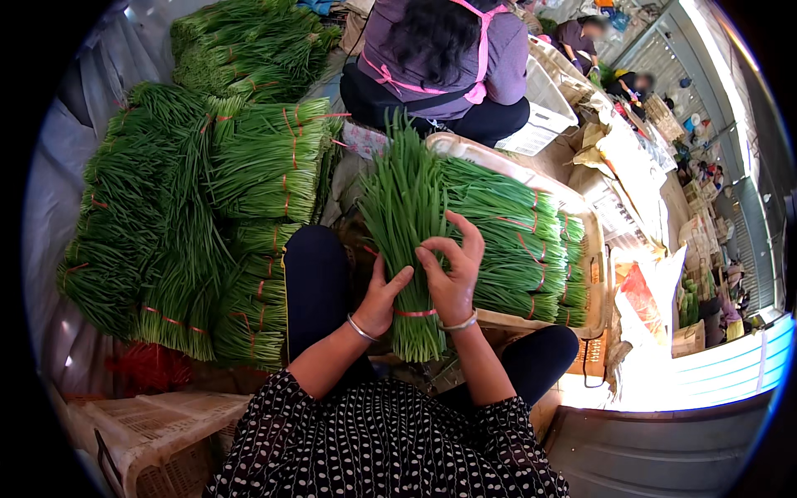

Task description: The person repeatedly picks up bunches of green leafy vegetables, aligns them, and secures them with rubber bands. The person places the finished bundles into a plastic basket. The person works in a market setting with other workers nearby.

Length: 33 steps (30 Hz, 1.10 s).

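An upright bundle of garlic chives (406, 187) stands in front of me, its pale cut stems pointing toward my lap. A red band (416, 313) circles it near the stem ends. My left hand (381, 299) grips the bundle from the left, thumb across its front. At the bundle's right side is my right hand (453, 267); its thumb and forefinger meet against the leaves while the other fingers are raised. Whether a single leaf is pinched there is too small to tell. Each wrist wears a metal bangle.
Right of my hands, a plastic crate (596, 274) holds banded chive bundles (507, 233). A large stack of bundles (168, 205) rises on the left. Another crate (168, 423) is at lower left. A person (436, 56) with pink straps sits just ahead; other people work farther right.
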Tool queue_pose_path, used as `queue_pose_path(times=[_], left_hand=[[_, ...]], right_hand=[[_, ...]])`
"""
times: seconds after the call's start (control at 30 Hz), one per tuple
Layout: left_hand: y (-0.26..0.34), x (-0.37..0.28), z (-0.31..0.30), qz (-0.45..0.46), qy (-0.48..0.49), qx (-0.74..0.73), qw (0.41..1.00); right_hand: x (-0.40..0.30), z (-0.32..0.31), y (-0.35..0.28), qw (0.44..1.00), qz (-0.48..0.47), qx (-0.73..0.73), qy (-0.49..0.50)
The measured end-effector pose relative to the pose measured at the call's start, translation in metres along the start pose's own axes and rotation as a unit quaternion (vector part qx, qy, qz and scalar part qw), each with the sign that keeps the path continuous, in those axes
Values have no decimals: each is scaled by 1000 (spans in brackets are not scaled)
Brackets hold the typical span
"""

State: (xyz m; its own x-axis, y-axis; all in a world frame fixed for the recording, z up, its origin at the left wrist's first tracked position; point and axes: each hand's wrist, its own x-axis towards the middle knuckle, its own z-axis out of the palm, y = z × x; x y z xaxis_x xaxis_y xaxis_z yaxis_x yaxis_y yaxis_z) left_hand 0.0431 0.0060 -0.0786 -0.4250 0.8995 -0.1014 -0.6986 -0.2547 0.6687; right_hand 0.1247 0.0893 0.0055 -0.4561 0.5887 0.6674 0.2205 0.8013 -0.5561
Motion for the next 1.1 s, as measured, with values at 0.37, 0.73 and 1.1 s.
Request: queue_pose_path(times=[0.37,0.73,1.1], left_hand=[[6,8,-6,-104,-25,-130,986],[-2,0,2,-20,-5,18,1000],[-6,-5,-2,3,18,61,998]], right_hand=[[-57,-79,-36,935,103,333,-62],[-45,-92,-6,961,110,61,-248],[-24,0,20,990,91,78,-78]])
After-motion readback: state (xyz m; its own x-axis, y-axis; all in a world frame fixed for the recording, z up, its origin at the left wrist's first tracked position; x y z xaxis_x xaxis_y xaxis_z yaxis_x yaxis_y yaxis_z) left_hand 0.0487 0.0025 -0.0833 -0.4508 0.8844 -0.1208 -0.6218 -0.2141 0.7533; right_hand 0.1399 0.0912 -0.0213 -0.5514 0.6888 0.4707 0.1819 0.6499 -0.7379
